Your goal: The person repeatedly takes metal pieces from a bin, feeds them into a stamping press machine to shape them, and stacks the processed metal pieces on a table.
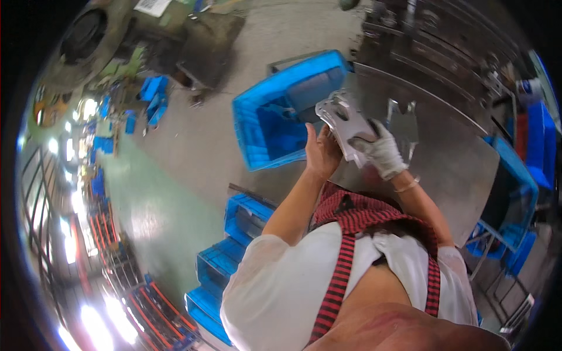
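Note:
A stack of thin, silvery metal plates (346, 124) with cut-out edges is held in front of me, over the side of a metal worktable. My right hand (381, 153), in a whitish glove, is closed around the stack's near right side. Against its left edge lies my bare left hand (324, 154), thumb spread and fingers stretched out; the stack partly hides those fingers. Another cut metal plate (403, 126) lies on the worktable, right of my gloved hand. To the left of the stack stands a blue plastic bin (246, 130) with some metal pieces inside.
The grey worktable (453, 155) extends to the right, with dark machinery (445, 41) behind it. Stacked blue crates (213, 263) stand at my lower left. Another blue bin (515, 202) is at the right. A dark machine (202, 50) stands across the floor.

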The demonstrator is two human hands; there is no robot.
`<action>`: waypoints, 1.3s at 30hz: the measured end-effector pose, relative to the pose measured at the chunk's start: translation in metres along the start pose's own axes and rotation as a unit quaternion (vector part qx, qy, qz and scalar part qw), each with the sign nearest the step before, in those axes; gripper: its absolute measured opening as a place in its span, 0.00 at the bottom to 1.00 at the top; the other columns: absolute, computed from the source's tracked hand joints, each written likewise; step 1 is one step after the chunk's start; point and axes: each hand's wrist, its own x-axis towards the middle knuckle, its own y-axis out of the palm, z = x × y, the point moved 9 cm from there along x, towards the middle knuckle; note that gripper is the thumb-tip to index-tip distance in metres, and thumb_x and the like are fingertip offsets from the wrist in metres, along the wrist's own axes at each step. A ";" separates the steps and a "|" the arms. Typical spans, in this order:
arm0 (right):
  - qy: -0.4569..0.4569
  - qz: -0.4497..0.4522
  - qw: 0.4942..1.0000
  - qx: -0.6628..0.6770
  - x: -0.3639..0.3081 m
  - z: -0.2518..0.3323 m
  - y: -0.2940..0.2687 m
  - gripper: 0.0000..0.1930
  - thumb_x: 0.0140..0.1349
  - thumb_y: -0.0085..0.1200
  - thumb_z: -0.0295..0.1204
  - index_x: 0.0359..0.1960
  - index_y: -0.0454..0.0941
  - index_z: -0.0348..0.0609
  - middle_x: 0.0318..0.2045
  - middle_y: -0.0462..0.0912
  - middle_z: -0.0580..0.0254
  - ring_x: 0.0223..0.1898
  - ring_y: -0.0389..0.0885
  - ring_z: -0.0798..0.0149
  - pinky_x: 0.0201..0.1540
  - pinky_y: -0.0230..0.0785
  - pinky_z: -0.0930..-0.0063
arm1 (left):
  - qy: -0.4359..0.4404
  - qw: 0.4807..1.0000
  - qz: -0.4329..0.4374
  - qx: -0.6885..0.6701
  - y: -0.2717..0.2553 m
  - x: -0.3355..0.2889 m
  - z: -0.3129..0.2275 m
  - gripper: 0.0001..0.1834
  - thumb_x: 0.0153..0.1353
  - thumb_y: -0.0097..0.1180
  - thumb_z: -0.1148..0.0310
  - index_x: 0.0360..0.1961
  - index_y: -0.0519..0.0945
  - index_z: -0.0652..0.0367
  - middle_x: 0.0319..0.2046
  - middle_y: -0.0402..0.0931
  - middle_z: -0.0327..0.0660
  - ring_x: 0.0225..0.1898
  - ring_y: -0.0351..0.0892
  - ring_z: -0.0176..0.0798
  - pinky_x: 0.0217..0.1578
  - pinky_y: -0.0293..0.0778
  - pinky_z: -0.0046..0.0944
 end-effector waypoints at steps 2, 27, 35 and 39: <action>-0.095 -0.142 0.902 -0.397 -0.006 0.007 -0.012 0.40 0.47 0.60 0.35 0.56 0.50 0.31 0.44 0.73 0.46 0.45 0.74 0.56 0.45 0.67 0.70 | -0.142 0.921 -0.151 -0.330 -0.007 -0.002 0.025 0.28 0.54 0.51 0.51 0.52 0.63 0.54 0.46 0.69 0.43 0.47 0.68 0.43 0.47 0.64 0.47; 0.088 -0.201 0.930 -0.294 -0.099 0.122 -0.142 0.13 0.60 0.46 0.32 0.43 0.72 0.40 0.27 0.77 0.62 0.20 0.75 0.73 0.20 0.70 0.78 | 0.134 0.922 -0.293 0.213 0.013 0.124 0.043 0.26 0.44 0.62 0.70 0.45 0.71 0.68 0.36 0.75 0.45 0.35 0.75 0.39 0.37 0.71 0.35; -0.075 -0.256 0.756 -0.598 -0.077 0.149 -0.134 0.13 0.59 0.46 0.34 0.40 0.72 0.38 0.22 0.78 0.57 0.24 0.78 0.64 0.26 0.70 0.76 | -0.019 0.968 -0.074 -0.239 0.179 0.132 -0.014 0.23 0.52 0.55 0.73 0.50 0.66 0.65 0.46 0.69 0.43 0.45 0.69 0.36 0.45 0.66 0.33; -0.316 -0.372 0.728 -0.482 -0.102 0.212 -0.200 0.16 0.58 0.46 0.36 0.39 0.70 0.33 0.29 0.77 0.45 0.31 0.78 0.54 0.32 0.69 0.69 | 0.202 0.807 -0.245 0.498 0.117 0.135 -0.024 0.29 0.48 0.61 0.57 0.47 0.68 0.63 0.38 0.70 0.43 0.39 0.70 0.31 0.37 0.70 0.33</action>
